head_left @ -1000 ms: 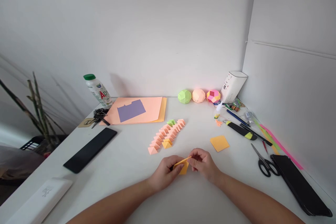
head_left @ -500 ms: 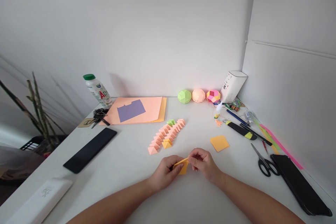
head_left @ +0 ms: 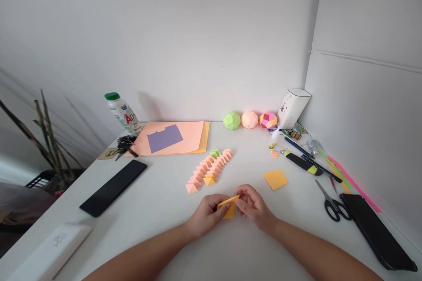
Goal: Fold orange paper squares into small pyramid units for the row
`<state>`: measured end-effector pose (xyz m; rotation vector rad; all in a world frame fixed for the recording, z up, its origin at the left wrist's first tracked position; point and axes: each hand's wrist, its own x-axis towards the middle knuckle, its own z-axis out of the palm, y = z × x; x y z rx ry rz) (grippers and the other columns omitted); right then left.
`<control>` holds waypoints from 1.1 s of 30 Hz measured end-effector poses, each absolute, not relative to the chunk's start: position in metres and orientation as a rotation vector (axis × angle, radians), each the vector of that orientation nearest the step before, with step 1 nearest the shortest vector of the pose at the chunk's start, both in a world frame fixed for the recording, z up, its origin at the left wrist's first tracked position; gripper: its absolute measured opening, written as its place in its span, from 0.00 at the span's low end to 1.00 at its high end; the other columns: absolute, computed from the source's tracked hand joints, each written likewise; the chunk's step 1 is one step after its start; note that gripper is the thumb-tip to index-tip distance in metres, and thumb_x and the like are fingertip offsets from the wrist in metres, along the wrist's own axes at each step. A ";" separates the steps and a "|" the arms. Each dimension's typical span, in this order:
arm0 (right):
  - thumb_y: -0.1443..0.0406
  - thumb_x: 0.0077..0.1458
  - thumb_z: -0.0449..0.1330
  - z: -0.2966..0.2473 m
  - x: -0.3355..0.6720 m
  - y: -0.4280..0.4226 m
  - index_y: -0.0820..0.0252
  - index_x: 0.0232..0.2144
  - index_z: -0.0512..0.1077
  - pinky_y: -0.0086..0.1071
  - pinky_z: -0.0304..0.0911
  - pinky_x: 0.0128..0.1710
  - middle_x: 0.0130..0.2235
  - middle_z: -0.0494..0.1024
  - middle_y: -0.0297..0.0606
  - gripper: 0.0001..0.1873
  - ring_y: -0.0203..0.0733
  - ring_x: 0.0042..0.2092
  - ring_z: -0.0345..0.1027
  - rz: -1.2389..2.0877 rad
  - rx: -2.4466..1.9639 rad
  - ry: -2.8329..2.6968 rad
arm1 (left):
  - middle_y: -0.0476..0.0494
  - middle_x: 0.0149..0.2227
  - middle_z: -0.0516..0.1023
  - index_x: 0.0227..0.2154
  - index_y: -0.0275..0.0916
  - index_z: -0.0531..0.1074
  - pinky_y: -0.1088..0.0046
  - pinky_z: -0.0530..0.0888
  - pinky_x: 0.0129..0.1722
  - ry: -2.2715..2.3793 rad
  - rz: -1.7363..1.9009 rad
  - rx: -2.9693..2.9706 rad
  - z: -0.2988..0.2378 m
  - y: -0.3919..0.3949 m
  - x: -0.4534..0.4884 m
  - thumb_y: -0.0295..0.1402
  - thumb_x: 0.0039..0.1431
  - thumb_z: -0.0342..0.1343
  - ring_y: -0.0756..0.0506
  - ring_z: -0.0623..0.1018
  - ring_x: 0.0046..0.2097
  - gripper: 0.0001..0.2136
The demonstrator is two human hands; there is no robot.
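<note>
folded orange paper (head_left: 231, 212): raised in front of the person, over the near middle of the white table (head_left: 227, 254), between both hands. left hand (head_left: 206, 216) is grasping it, thumb on the near face, fingers mostly hidden behind; this grip likely steadies the sheet. right hand (head_left: 253, 207) has curled fingers at the upper right corner; a pinch or mere contact cannot be told. the position would suit work on that edge, the left taking the weight.

just beyond: two slanting rows of peach folded pieces (head_left: 192, 189), a green folded piece (head_left: 215, 153) at the far end of the left row, an orange folded piece (head_left: 209, 180) at the near end of the right. set overlapping, probably for order and to save room. orange square paper (head_left: 276, 180) lies flat near the right hand, presumably for easy reach.

farther out: scissors (head_left: 334, 208) and utility knife (head_left: 301, 163) lie at the right, apparently kept off the working area. three faceted paper balls (head_left: 249, 120) stand by the wall, perhaps out of harm's way.
</note>
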<state>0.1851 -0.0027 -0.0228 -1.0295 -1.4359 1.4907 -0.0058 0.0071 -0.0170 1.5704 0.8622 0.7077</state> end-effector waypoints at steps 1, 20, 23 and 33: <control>0.57 0.55 0.57 -0.023 0.184 -0.003 0.58 0.36 0.66 0.27 0.59 0.26 0.26 0.66 0.30 0.11 0.33 0.26 0.61 1.458 -1.025 -1.483 | 0.44 0.32 0.76 0.36 0.36 0.75 0.74 0.68 0.32 0.848 0.706 1.572 -0.017 0.007 -0.005 0.36 0.61 0.47 0.48 0.71 0.33 0.13; 0.59 0.56 0.56 -0.025 0.183 -0.005 0.60 0.32 0.68 0.28 0.61 0.24 0.20 0.69 0.29 0.10 0.33 0.22 0.64 1.423 -1.103 -1.487 | 0.46 0.27 0.75 0.32 0.35 0.74 0.75 0.68 0.31 0.887 0.752 1.414 -0.016 0.007 -0.006 0.41 0.58 0.51 0.49 0.71 0.30 0.14; 0.59 0.56 0.56 -0.026 0.183 -0.004 0.61 0.31 0.68 0.27 0.60 0.23 0.19 0.69 0.29 0.10 0.33 0.21 0.63 1.434 -1.119 -1.485 | 0.46 0.27 0.74 0.31 0.35 0.74 0.75 0.67 0.30 0.894 0.749 1.423 -0.016 0.008 -0.007 0.41 0.58 0.51 0.49 0.71 0.30 0.14; 0.57 0.55 0.57 -0.028 0.183 -0.003 0.61 0.31 0.68 0.26 0.60 0.23 0.21 0.70 0.30 0.12 0.32 0.21 0.63 1.471 -1.143 -1.473 | 0.46 0.27 0.74 0.30 0.35 0.74 0.76 0.67 0.29 0.827 0.757 1.365 -0.018 0.008 -0.006 0.42 0.58 0.50 0.49 0.71 0.29 0.15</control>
